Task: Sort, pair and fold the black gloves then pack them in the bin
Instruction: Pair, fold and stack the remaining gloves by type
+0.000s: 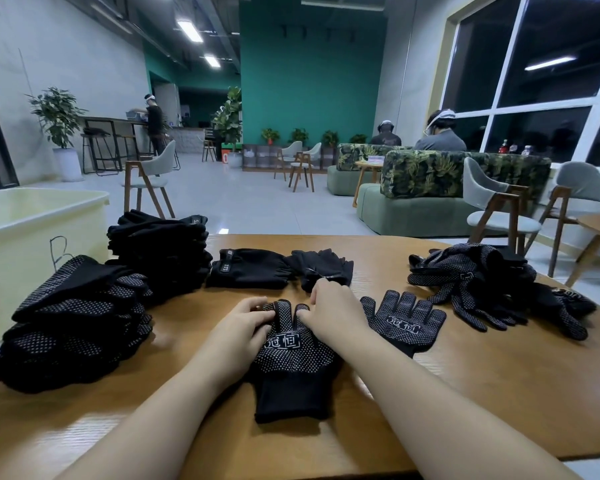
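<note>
Dotted glove (293, 355): lying flat at desk (465, 393) centre, palm side up, long axis running 6 to 12 o'clock, cuff at 6.
Left hand (238, 329): resting on the glove's 9 o'clock edge, fingers (257, 308) curling onto the glove's finger sleeves.
Right hand (329, 311): pinching a finger sleeve at 12 o'clock, thumb and forefinger closed on it.
Mate glove (404, 323): lying at 3 o'clock, same heading, nearer the right hand.
Folded stacks (80, 320): sitting at 9 o'clock.
Bin (32, 216): standing at 10 o'clock, nearer the left hand.
Unsorted heap (492, 285): waiting at 2 o'clock.
</note>
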`<move>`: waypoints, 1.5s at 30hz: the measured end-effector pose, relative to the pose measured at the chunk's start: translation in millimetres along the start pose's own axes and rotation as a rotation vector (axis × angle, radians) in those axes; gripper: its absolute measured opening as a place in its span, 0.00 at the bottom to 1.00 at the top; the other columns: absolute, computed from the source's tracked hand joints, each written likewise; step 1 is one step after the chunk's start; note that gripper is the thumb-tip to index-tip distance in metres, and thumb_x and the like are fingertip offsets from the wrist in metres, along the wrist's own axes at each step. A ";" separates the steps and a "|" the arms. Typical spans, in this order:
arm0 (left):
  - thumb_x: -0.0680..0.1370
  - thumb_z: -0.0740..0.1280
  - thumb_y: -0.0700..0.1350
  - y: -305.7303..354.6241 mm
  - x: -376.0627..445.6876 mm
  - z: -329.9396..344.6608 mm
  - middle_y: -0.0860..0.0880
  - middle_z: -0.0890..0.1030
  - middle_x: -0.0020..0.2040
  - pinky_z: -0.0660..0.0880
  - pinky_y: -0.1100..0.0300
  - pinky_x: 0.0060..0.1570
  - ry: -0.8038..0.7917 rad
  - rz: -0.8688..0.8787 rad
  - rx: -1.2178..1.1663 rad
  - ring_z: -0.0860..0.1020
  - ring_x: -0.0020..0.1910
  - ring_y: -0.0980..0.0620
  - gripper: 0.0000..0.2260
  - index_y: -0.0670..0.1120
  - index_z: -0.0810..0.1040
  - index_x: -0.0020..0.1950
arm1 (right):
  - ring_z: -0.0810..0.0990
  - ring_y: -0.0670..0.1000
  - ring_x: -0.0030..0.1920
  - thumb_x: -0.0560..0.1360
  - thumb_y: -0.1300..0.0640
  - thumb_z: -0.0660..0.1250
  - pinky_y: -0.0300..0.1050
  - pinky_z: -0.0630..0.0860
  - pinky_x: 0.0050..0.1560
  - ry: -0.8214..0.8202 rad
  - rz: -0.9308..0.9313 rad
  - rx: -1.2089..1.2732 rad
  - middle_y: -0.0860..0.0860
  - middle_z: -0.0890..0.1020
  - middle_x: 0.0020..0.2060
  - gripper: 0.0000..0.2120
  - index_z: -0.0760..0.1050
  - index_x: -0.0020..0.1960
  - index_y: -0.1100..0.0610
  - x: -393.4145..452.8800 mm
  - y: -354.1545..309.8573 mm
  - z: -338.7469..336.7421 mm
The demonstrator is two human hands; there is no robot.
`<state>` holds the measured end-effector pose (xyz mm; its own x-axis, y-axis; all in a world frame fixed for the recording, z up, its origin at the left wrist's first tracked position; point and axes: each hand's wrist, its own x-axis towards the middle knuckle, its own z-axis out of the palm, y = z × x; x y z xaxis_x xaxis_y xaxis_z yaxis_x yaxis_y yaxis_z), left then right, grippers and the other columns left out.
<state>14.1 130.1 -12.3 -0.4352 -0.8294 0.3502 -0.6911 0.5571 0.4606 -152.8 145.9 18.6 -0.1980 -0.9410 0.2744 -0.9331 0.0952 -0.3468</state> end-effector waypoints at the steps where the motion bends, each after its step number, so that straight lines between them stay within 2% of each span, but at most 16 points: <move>1: 0.79 0.62 0.44 -0.3 -0.2 -0.2 0.52 0.64 0.73 0.60 0.64 0.68 0.006 -0.031 0.015 0.66 0.70 0.54 0.17 0.47 0.72 0.68 | 0.72 0.56 0.58 0.74 0.49 0.66 0.48 0.70 0.54 0.005 -0.009 -0.008 0.52 0.77 0.54 0.12 0.73 0.53 0.55 1.9 -0.7 0.5; 3: 0.79 0.63 0.48 -2.3 -1.1 -1.0 0.51 0.62 0.73 0.62 0.55 0.69 0.071 -0.129 0.053 0.66 0.69 0.51 0.17 0.48 0.71 0.68 | 0.70 0.55 0.60 0.75 0.47 0.65 0.49 0.70 0.56 -0.003 -0.033 0.003 0.51 0.77 0.54 0.11 0.78 0.53 0.53 5.9 -4.3 1.9; 7: 0.77 0.63 0.53 -7.9 -3.3 -5.0 0.52 0.74 0.60 0.68 0.52 0.59 0.233 -0.322 0.122 0.71 0.61 0.49 0.14 0.52 0.72 0.62 | 0.70 0.56 0.61 0.75 0.40 0.62 0.51 0.69 0.60 -0.131 0.025 0.015 0.51 0.80 0.53 0.18 0.82 0.51 0.52 15.9 -13.1 10.9; 9: 0.77 0.64 0.53 -7.7 -4.2 -6.1 0.55 0.77 0.52 0.68 0.53 0.56 0.246 -0.325 0.106 0.74 0.56 0.51 0.09 0.55 0.73 0.56 | 0.71 0.56 0.60 0.73 0.40 0.64 0.51 0.69 0.61 -0.177 0.068 0.034 0.51 0.81 0.52 0.18 0.81 0.49 0.53 19.9 -15.7 15.7; 12: 0.77 0.64 0.50 -6.0 -4.6 -6.9 0.57 0.79 0.46 0.68 0.54 0.54 0.242 -0.284 0.107 0.76 0.52 0.53 0.03 0.59 0.75 0.48 | 0.74 0.55 0.58 0.72 0.48 0.66 0.49 0.70 0.59 -0.183 0.096 0.130 0.50 0.82 0.48 0.10 0.82 0.45 0.52 22.4 -15.0 18.7; 15: 0.78 0.63 0.49 -7.6 -4.0 -6.5 0.57 0.80 0.50 0.65 0.54 0.56 0.234 -0.282 0.112 0.74 0.55 0.53 0.06 0.58 0.78 0.50 | 0.74 0.54 0.57 0.73 0.50 0.67 0.50 0.69 0.59 -0.108 0.054 0.134 0.49 0.82 0.48 0.06 0.80 0.43 0.50 18.7 -14.5 17.1; 18: 0.78 0.62 0.52 -8.5 -3.4 -5.5 0.56 0.79 0.55 0.65 0.54 0.57 0.250 -0.315 0.098 0.74 0.58 0.53 0.08 0.57 0.78 0.55 | 0.73 0.54 0.59 0.74 0.49 0.68 0.50 0.68 0.58 -0.010 -0.006 0.048 0.49 0.79 0.52 0.07 0.78 0.49 0.51 15.1 -16.7 14.4; 20: 0.78 0.61 0.56 -8.5 -2.8 -6.0 0.54 0.77 0.57 0.65 0.52 0.57 0.236 -0.381 0.113 0.72 0.60 0.52 0.12 0.55 0.76 0.59 | 0.71 0.53 0.59 0.74 0.47 0.67 0.51 0.67 0.59 0.007 -0.074 0.044 0.49 0.78 0.53 0.09 0.78 0.51 0.49 15.4 -20.6 13.5; 22: 0.77 0.61 0.58 -8.1 -2.3 -6.2 0.54 0.76 0.58 0.64 0.52 0.58 0.199 -0.420 0.166 0.70 0.61 0.51 0.13 0.55 0.77 0.58 | 0.70 0.53 0.60 0.75 0.44 0.66 0.51 0.66 0.59 -0.031 -0.121 0.051 0.48 0.78 0.53 0.10 0.80 0.51 0.47 15.6 -26.6 13.1; 24: 0.77 0.62 0.58 -6.0 -1.7 -6.8 0.54 0.76 0.56 0.63 0.53 0.57 0.188 -0.416 0.189 0.70 0.60 0.51 0.10 0.57 0.78 0.53 | 0.71 0.53 0.60 0.74 0.43 0.66 0.50 0.66 0.59 -0.092 -0.132 0.019 0.48 0.80 0.53 0.11 0.81 0.50 0.46 16.2 -31.0 15.2; 27: 0.77 0.62 0.56 -2.7 -1.5 -5.7 0.56 0.76 0.51 0.61 0.55 0.55 0.213 -0.367 0.205 0.71 0.56 0.53 0.07 0.58 0.78 0.49 | 0.73 0.52 0.59 0.74 0.47 0.66 0.49 0.67 0.59 -0.151 -0.104 0.032 0.47 0.81 0.51 0.09 0.82 0.49 0.48 16.1 -33.2 21.1; 30: 0.77 0.63 0.54 -0.5 -2.6 -5.4 0.56 0.76 0.45 0.59 0.57 0.51 0.283 -0.296 0.208 0.72 0.52 0.54 0.05 0.57 0.78 0.47 | 0.75 0.52 0.56 0.75 0.51 0.64 0.47 0.67 0.55 -0.103 -0.135 0.010 0.47 0.82 0.49 0.08 0.82 0.47 0.48 13.8 -34.6 22.7; 33: 0.77 0.64 0.52 -1.0 -4.0 -7.3 0.56 0.78 0.42 0.64 0.56 0.49 0.367 -0.260 0.105 0.75 0.48 0.53 0.03 0.57 0.78 0.46 | 0.75 0.53 0.54 0.76 0.52 0.63 0.47 0.68 0.52 0.001 -0.179 0.002 0.47 0.82 0.48 0.09 0.81 0.47 0.49 10.2 -37.1 19.4; 36: 0.76 0.66 0.50 -1.5 -5.6 -8.3 0.57 0.79 0.38 0.72 0.55 0.47 0.375 -0.280 -0.017 0.76 0.42 0.53 0.02 0.56 0.79 0.46 | 0.76 0.52 0.54 0.76 0.52 0.62 0.47 0.68 0.54 0.020 -0.184 0.027 0.47 0.82 0.48 0.09 0.80 0.49 0.50 9.1 -37.0 19.5; 40: 0.76 0.67 0.48 -2.8 -3.6 -7.9 0.57 0.79 0.39 0.70 0.59 0.39 0.367 -0.308 -0.085 0.77 0.41 0.54 0.02 0.54 0.80 0.46 | 0.77 0.51 0.52 0.77 0.53 0.61 0.47 0.68 0.57 -0.038 -0.158 0.045 0.46 0.82 0.47 0.09 0.80 0.49 0.50 5.1 -34.4 25.1; 45: 0.76 0.67 0.50 -3.3 -5.3 -8.6 0.56 0.81 0.41 0.74 0.56 0.46 0.372 -0.345 -0.126 0.78 0.42 0.53 0.02 0.54 0.76 0.43 | 0.78 0.50 0.52 0.76 0.54 0.62 0.47 0.71 0.58 -0.038 -0.125 0.096 0.46 0.82 0.48 0.08 0.80 0.50 0.50 4.9 -30.3 22.9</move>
<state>23.6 133.0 -8.7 0.0557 -0.9073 0.4167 -0.6734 0.2740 0.6866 -118.6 131.0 10.0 -0.0690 -0.9555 0.2868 -0.9166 -0.0528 -0.3964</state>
